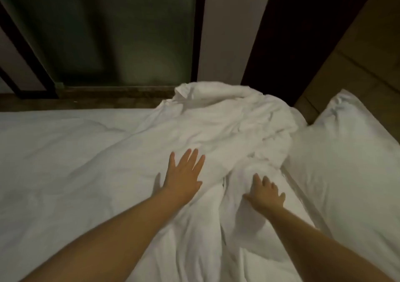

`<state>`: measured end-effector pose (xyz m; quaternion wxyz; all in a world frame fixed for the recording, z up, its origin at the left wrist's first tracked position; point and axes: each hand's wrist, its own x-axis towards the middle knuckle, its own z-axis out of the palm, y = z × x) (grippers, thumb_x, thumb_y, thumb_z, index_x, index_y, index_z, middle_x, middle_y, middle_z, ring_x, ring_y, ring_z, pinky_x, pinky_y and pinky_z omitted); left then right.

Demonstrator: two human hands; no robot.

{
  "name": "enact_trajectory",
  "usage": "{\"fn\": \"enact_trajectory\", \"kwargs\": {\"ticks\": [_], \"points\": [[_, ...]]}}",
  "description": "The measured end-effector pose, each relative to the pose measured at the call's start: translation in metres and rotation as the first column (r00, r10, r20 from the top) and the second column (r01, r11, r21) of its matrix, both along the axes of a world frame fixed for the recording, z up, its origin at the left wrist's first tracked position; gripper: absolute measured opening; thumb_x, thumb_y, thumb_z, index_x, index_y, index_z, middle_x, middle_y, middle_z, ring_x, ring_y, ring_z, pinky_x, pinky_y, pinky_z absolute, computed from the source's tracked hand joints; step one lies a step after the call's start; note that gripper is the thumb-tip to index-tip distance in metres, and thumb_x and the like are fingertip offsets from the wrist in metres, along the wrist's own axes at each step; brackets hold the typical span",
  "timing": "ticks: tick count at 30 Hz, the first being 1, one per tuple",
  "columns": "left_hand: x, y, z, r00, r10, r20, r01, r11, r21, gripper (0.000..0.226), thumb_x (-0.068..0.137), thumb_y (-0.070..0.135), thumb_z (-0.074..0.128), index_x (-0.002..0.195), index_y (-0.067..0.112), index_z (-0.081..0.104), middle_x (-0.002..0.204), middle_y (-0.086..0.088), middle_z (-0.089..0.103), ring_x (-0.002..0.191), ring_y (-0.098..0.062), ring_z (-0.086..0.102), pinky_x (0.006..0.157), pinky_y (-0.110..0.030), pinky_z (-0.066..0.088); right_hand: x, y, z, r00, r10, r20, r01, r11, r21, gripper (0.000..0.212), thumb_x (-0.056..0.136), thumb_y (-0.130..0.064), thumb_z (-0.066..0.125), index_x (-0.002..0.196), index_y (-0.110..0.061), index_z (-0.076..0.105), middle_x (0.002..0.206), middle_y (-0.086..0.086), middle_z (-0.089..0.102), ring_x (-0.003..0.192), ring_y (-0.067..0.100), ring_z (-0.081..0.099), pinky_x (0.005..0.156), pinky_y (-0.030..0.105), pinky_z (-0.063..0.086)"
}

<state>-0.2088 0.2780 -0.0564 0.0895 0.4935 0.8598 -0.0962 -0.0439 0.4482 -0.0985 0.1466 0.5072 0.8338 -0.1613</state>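
A white duvet (216, 125) lies crumpled across the bed, bunched into a heap toward the far edge. My left hand (184, 173) lies flat on it with its fingers straight and spread. To its right, my right hand (265, 193) rests on a raised fold of the duvet with fingers spread and slightly bent; nothing is gripped that I can see. Both bare forearms reach in from the bottom of the view.
A white pillow (346, 162) lies at the right end of the bed against a tan headboard (357, 54). The smoother part of the bedding (54, 162) spreads left. Beyond the far edge stand a dark glass panel (108, 32) and a pale wall strip (227, 32).
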Motion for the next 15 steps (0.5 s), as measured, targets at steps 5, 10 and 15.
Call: {"fn": "enact_trajectory", "kwargs": {"ticks": [5,10,15], "points": [[0.093,-0.025,-0.049,0.977,-0.118,0.179,0.132,0.989,-0.066,0.071,0.099,0.049,0.03,0.15,0.025,-0.014,0.159,-0.005,-0.016,0.146,-0.021,-0.011,0.115,-0.055,-0.004,0.079,-0.051,-0.026,0.991,-0.111,-0.073,0.107,0.992,-0.065,0.096,0.083,-0.062,0.057,0.153,-0.029,-0.001,0.161,0.002,0.005,0.144,0.028,0.02,0.114,0.052,0.017],[0.182,-0.031,-0.077,0.926,-0.233,0.298,0.269,0.959,-0.086,0.073,0.097,0.055,0.03,0.15,0.03,-0.015,0.159,0.0,-0.014,0.147,-0.019,-0.004,0.115,-0.051,0.003,0.195,-0.083,-0.051,0.968,-0.248,0.028,0.248,0.968,-0.024,0.093,0.086,-0.062,0.053,0.152,-0.03,-0.003,0.161,-0.002,0.007,0.144,0.024,0.019,0.115,0.051,0.012],[0.239,-0.01,-0.092,0.89,-0.369,0.269,0.4,0.914,-0.071,0.077,0.094,0.058,0.036,0.15,0.032,-0.01,0.16,-0.002,-0.007,0.147,-0.021,0.004,0.114,-0.051,0.01,0.301,-0.113,-0.083,0.883,-0.429,0.191,0.446,0.894,-0.051,0.091,0.088,-0.061,0.049,0.153,-0.027,-0.005,0.161,0.0,0.003,0.146,0.027,0.014,0.115,0.052,0.013]]}}
